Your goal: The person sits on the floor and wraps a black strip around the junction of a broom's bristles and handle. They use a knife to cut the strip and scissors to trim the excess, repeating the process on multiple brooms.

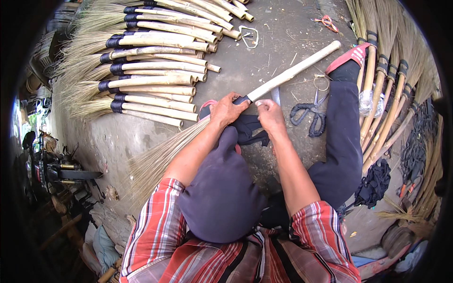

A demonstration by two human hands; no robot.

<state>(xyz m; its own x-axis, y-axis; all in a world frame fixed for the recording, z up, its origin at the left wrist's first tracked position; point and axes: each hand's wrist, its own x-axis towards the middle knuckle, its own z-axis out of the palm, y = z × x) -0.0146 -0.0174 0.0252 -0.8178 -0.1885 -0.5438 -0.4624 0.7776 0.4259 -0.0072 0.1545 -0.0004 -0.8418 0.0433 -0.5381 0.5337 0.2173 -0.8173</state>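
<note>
Nearest me, I see the broom (264, 89) lying across my raised knee, its long axis slanting from the bristles on the near left up to the bare handle end on the far right. My left hand (227, 109) grips it closed, right at the dark binding. My right hand (270, 114), just right of the binding, pinches a dark strip (250, 129). Beyond the handle lie scissors (311, 113).

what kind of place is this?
Likely a small broom-making workshop with a bare concrete floor. A stack of finished brooms lies at upper left, more brooms at right, scissors on the floor, and both hands grip a broom at its dark binding.
</note>
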